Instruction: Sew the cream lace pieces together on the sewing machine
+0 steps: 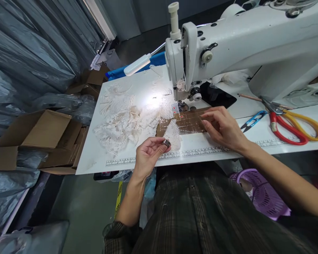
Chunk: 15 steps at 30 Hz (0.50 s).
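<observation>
My left hand [150, 153] is closed at the table's front edge, its thumb and fingers round a small dark metal bobbin case [166, 143]. A white lace piece [172, 134] lies just beyond it. My right hand [221, 128] is over the right end of a brown taped strip [192, 121], its fingers curled but apart, with nothing seen between them. The white sewing machine [175, 67] stands behind, its presser foot [180, 106] near the strip's back edge. Gathered white lace [122, 123] is heaped left of the needle.
Red-and-yellow-handled scissors [288, 128] and blue thread snips [254, 121] lie at the right. A black tray [218, 96] is under the machine arm. A printed ruler [188, 154] runs along the front edge. Cardboard boxes [46, 130] stand left; a purple basket [267, 197] sits below right.
</observation>
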{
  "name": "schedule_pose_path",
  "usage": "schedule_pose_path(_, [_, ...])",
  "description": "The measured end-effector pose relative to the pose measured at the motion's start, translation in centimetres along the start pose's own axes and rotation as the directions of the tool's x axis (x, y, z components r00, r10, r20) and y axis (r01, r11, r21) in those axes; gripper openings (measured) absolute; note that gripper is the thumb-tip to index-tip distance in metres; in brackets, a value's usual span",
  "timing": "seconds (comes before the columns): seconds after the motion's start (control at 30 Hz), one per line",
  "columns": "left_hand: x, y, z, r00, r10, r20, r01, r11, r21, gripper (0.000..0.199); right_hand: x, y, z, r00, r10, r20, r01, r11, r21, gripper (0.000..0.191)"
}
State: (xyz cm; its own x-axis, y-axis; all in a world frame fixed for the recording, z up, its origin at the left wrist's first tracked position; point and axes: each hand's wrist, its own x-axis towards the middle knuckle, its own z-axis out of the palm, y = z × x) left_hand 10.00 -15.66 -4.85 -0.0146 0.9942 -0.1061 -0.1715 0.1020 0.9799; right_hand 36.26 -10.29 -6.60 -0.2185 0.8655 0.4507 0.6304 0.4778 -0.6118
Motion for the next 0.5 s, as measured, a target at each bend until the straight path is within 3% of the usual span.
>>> schedule_pose_path(0.17, [-3.7, 0.0, -2.0, 0.996, 0.025, -0.091, -0.021, 0.999, 0.045, 0.024, -1.9, 0.9, -0.1, 1.000, -0.019, 0.017, 0.021, 0.994, -0.106, 0.019])
schedule_pose_path(0.27, [-7.6, -2.8, -3.8, 0.970, -0.023, -0.240, 0.017, 1.000, -0.025, 0.028, -2.3, 1.1, -0.1, 0.998, -0.038, 0.046, 0.044, 0.991, -0.126, 0.018])
schedule_pose_path(0.33, [-10.0, -5.9, -4.9, 0.874, -0.136, -0.466, 0.079, 0.987, -0.141, 0.033, -2.3, 1.1, 0.0, 0.996, -0.039, 0.081, 0.052, 0.985, -0.163, 0.018])
schedule_pose_path(0.4, [-11.2, -9.3, -5.8, 0.762, -0.285, -0.581, 0.165, 0.954, -0.250, 0.031, -2.2, 1.0, 0.2, 0.994, -0.034, 0.102, 0.055, 0.976, -0.210, 0.019])
schedule_pose_path(0.5, [-10.5, -13.1, -6.1, 0.760, -0.360, -0.542, 0.253, 0.931, -0.263, 0.027, -2.1, 0.8, 0.4, 0.992, -0.037, 0.118, 0.067, 0.963, -0.261, 0.019])
